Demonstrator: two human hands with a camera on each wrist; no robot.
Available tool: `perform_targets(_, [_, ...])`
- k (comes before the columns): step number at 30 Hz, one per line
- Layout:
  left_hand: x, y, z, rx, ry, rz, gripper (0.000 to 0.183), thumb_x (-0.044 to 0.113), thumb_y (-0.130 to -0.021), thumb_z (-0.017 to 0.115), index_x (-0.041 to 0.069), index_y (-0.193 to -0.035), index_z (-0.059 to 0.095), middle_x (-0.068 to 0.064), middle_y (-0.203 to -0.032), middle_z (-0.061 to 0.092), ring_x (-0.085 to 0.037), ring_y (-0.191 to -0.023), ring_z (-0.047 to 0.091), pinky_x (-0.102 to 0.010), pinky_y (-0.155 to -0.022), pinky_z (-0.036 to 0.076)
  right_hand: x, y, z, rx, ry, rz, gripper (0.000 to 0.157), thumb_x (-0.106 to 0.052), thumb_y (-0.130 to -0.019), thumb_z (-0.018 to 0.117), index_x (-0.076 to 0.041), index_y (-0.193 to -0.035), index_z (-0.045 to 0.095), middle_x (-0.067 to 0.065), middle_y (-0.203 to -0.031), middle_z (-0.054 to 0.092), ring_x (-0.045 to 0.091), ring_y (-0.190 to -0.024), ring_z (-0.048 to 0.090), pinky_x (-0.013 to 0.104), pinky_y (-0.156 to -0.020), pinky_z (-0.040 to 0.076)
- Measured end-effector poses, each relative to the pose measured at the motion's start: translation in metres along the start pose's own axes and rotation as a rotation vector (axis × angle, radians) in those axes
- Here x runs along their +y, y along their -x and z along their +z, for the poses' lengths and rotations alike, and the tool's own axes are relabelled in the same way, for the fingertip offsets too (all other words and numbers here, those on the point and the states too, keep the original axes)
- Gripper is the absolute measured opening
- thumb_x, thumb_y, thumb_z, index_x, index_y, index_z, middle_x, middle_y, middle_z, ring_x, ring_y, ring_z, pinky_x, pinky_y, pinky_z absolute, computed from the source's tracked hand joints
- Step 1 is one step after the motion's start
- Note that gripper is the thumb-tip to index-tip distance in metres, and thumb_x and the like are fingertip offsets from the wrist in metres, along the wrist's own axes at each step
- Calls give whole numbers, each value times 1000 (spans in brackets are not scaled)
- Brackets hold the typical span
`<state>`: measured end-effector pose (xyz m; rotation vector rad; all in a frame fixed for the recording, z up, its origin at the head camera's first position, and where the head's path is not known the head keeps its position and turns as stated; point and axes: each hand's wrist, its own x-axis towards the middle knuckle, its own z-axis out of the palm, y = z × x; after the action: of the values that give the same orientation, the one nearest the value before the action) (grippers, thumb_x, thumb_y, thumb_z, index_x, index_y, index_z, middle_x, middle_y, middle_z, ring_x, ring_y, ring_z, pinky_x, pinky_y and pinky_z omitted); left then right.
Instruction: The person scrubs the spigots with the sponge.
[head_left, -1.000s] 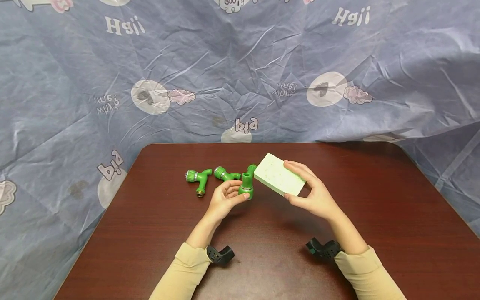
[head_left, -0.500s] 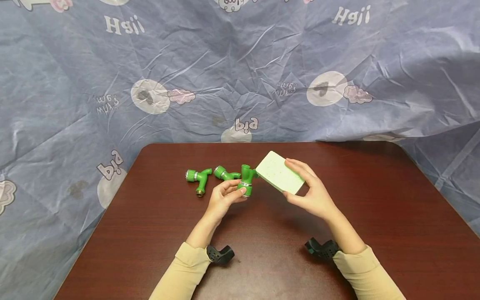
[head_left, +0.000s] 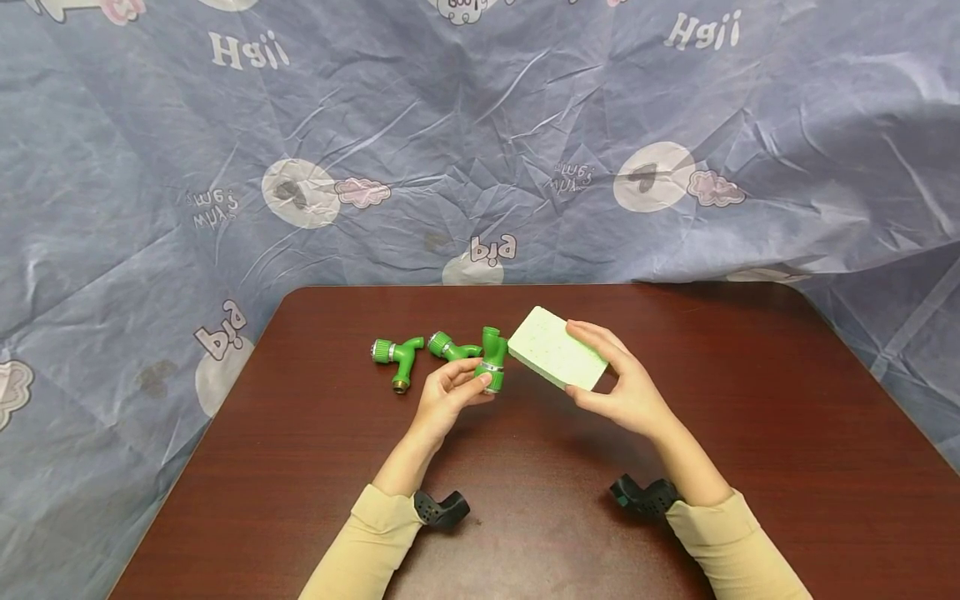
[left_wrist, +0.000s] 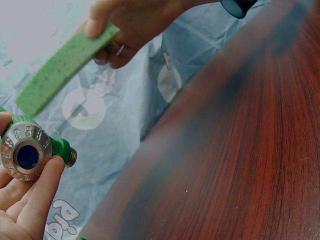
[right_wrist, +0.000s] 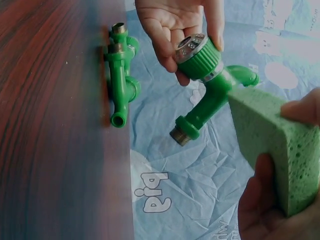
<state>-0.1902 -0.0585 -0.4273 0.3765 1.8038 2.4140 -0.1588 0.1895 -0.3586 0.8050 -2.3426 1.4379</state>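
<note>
My left hand (head_left: 448, 393) grips a green faucet (head_left: 492, 360) by its ribbed knob, thumb on one side and fingers on the other. In the right wrist view that faucet (right_wrist: 214, 92) shows a silver knob cap, a curved spout and a brass-coloured threaded end. With thumb and fingers at its edges, my right hand (head_left: 626, 383) holds a pale green sponge (head_left: 558, 347). One corner of the sponge (right_wrist: 265, 115) meets the faucet's body near the spout in the right wrist view. Both things are held up over the table.
Two more green faucets lie on the brown table (head_left: 712, 400): one faucet (head_left: 401, 360) at the left and another faucet (head_left: 453, 347) just behind my left hand. A printed blue-grey cloth (head_left: 480, 150) hangs behind the table. Each wrist wears a black camera mount (head_left: 442, 509).
My left hand has turned the faucet, so its knob now points down toward me and its outlet tilts away. The sponge shifted slightly up and right, then back toward the faucet.
</note>
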Motion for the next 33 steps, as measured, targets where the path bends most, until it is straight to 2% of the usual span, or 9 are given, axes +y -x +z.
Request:
perform_targets(6, [0,0,0,-5,8,19,38,1,-87,61,-13,-122,54,-13,-101,64,-15,-77,67,-41,-74,56,0,0,2,-48,-52,-55,70,13,-67,72,9,-132,46,23,-137,41,18,-118,42,19,-79,40])
perform_targets(12, [-1,-2,-1,-8,20,109,36,-2,-87,61,-14,-120,51,-16,-104,64,-20,-76,67,-43,-68,57,0,0,3,-56,-64,-52,70,14,-67,72,10,-132,45,23,-137,40,17,-117,43,18,-78,42])
perform_targets(17, [-2,-2,-4,-10,7,142,33,1,-89,61,-14,-117,54,-12,-103,65,-20,-75,68,-37,-64,57,0,0,3,-62,-82,-50,70,14,-67,72,10,-132,45,23,-137,39,16,-116,43,18,-78,43])
perform_targets(23, [-1,-1,-5,-29,-9,132,33,5,-91,60,-12,-119,56,-10,-99,66,-22,-74,69,-33,-61,57,2,1,4,-71,-122,-78,69,16,-67,70,12,-130,45,27,-136,39,17,-118,42,17,-79,43])
perform_targets(33, [0,-2,-7,-36,-16,80,43,15,-95,57,-16,-123,50,-17,-92,68,-39,-76,66,-31,-59,57,1,0,9,-97,-104,-80,71,14,-67,73,11,-132,44,26,-139,36,14,-125,38,19,-84,41])
